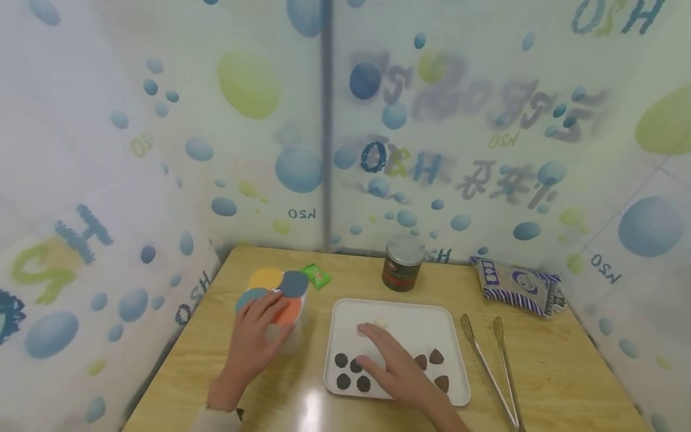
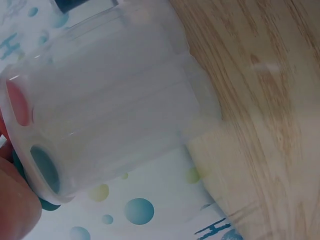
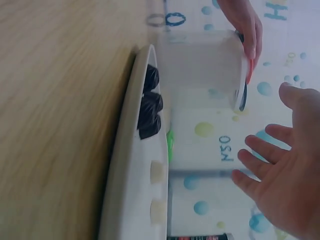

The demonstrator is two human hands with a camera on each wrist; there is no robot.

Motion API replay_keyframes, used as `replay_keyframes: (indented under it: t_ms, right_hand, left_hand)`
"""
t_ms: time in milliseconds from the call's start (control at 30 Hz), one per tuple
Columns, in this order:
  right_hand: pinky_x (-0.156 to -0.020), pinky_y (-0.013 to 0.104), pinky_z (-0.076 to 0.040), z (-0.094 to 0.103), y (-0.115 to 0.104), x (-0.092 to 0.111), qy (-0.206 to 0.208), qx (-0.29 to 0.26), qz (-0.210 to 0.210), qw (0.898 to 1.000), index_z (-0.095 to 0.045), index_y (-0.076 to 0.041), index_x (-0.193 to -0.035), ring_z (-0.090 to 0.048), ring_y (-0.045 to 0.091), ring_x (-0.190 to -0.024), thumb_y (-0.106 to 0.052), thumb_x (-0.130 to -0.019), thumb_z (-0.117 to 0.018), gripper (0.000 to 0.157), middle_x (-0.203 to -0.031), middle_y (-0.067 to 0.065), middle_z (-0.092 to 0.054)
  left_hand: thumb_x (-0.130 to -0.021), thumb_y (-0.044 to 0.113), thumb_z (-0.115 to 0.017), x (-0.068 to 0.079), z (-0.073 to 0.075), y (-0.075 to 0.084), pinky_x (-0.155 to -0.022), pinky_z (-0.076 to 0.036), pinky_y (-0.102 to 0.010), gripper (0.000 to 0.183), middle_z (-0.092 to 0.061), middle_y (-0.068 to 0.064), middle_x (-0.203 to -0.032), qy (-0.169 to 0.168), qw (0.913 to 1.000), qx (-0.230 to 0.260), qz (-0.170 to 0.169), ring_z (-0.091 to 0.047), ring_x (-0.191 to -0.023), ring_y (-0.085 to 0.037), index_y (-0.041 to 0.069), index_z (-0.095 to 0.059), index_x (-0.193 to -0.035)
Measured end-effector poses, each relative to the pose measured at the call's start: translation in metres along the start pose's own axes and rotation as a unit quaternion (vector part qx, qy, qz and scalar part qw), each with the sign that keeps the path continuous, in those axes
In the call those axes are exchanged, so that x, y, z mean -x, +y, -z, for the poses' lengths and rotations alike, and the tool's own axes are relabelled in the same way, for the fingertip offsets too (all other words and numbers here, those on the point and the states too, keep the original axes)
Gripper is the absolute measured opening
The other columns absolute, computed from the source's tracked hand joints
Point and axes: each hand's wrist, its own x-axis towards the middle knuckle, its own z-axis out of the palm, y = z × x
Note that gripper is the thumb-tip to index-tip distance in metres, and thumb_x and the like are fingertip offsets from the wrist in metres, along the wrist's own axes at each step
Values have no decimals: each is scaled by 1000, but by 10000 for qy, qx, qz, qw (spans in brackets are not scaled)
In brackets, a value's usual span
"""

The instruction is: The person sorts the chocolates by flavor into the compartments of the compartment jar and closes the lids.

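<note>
My left hand [image 1: 258,336] rests over the top of a clear plastic container [image 2: 115,100], its fingers lying across the coloured lids. Yellow, dark blue, teal and orange round lids [image 1: 268,278] show there, partly covered by the fingers. My right hand [image 3: 285,170] is spread with nothing in it, above a white tray [image 1: 399,307]. On the tray's left side sit several dark scalloped pieces [image 1: 343,381]. Brown, roughly triangular pieces [image 1: 441,383] lie at its right, and small pale pieces [image 3: 158,171] toward the back. The right hand hides part of the tray's middle.
Behind the tray stands a dark can [image 1: 402,264] with a grey lid. A green packet [image 1: 317,276] lies beside the container. Metal tongs [image 1: 488,366] lie right of the tray, with a blue-and-white striped bag [image 1: 518,286] beyond. Patterned walls enclose the wooden table [image 1: 572,378].
</note>
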Motion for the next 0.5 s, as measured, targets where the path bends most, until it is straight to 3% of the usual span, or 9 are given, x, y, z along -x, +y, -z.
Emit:
replay_keyframes:
  t_ms: [100,367,500]
  right_hand:
    - [-114,49,-37,-6,-8,-17,14,-28,258,9997,-41,-27,-149,-40,21,-145,-39,-102,-54,50,-155,-4,-44]
    - [-113,46,-39,-36,-26,-85,461,261,1371,9891,-50,-7,-143,-42,23,-143,-29,-100,-59,49,-152,6,-47]
    - [-118,44,-33,-55,-29,-117,343,514,1736,9829,-47,-9,-147,-34,20,-149,-33,-101,-57,53,-156,4,-43]
  left_hand:
    - [-93,47,-66,1,-3,-3,-109,-29,-47,50,-65,-12,-132,39,10000,-30,-8,-56,-125,-32,9,-69,-125]
    - [-97,52,-56,2,-6,-9,-101,-34,-49,55,-69,-13,-126,481,9975,-57,-515,-62,-117,-36,6,-70,-123]
    - [-98,53,-52,5,-6,-10,-102,-34,-46,57,-69,-12,-127,420,9976,-193,-520,-62,-118,-34,6,-69,-123]
